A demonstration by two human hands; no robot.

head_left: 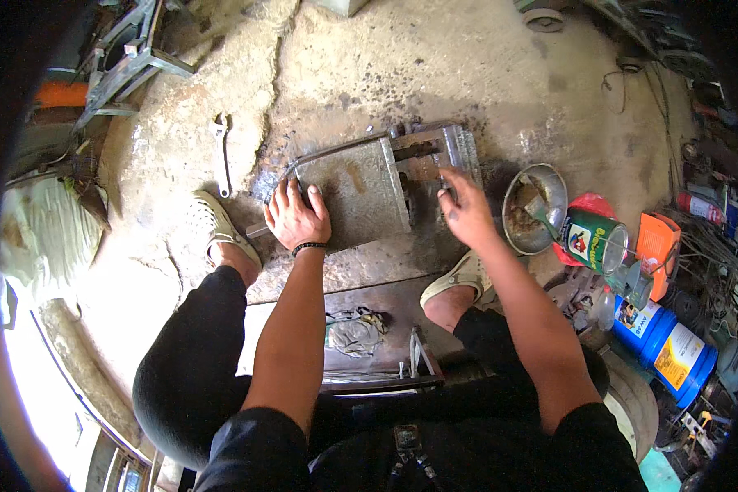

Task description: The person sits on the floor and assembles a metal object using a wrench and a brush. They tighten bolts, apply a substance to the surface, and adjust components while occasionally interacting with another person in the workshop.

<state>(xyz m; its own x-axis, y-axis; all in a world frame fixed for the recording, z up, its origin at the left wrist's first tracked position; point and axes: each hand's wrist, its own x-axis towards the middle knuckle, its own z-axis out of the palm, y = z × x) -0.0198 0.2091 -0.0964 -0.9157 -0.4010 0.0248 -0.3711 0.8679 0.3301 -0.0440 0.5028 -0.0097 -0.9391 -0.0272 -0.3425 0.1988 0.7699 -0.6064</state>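
Observation:
A flat grey metal part [357, 189], shaped like a box or plate with a raised right edge, lies on the floor between my feet. My left hand [298, 220] rests on its left end, fingers spread and palm down. A narrower metal frame [459, 152] with a slot joins the part's right side. Over the frame's near edge is my right hand [470, 215], its fingers curled and the thumb close to the index finger. Whatever may be between those fingertips is too small to make out.
An adjustable wrench [222, 156] lies at the left. At the right stand a metal bowl [556, 199] with a brush in it, a green can [590, 242], an orange plastic thing [658, 250] and a blue bucket [664, 344]. A metal frame stand [131, 70] is at the far left.

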